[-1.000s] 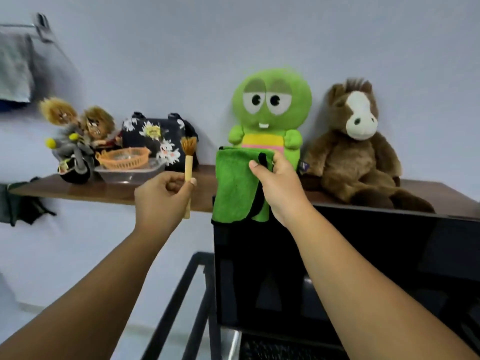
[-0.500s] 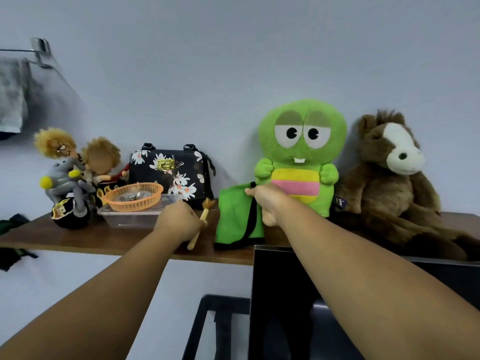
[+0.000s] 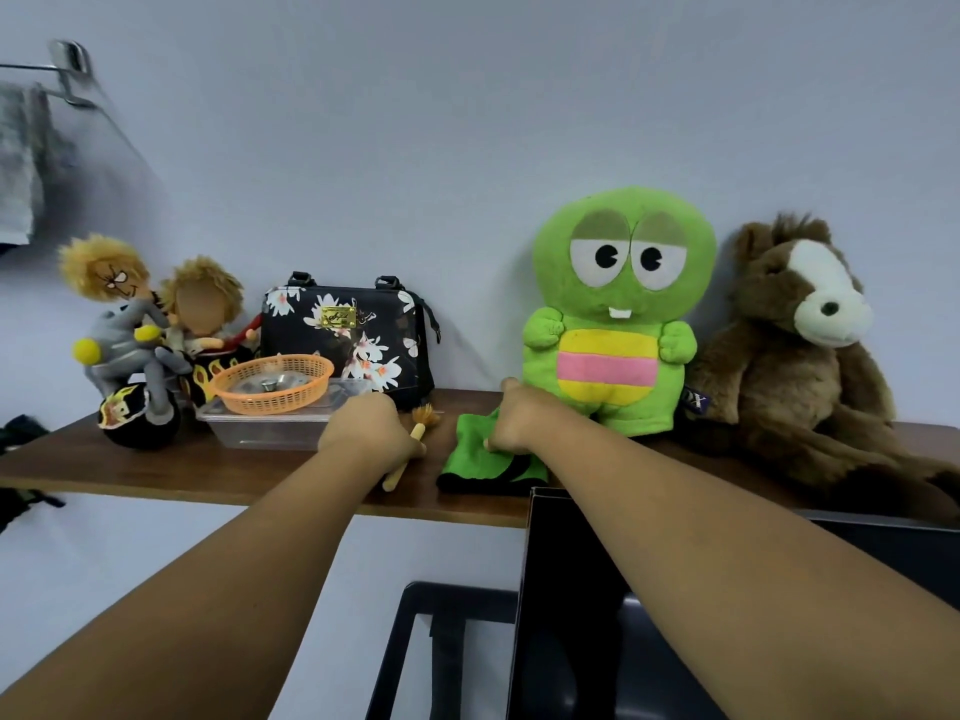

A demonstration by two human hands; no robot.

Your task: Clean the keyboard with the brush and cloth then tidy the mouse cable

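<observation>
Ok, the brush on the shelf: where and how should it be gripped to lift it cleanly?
Take the brush by its pale wooden handle, near the middle, coming from above. It lies tilted, bristles toward the wall, handle end toward the shelf edge. The left hand already has its grip there; the green cloth sits close on the right, so avoid that side.

Plush toys (image 3: 618,324), floral handbag (image 3: 347,332), shelf (image 3: 156,467)
</observation>
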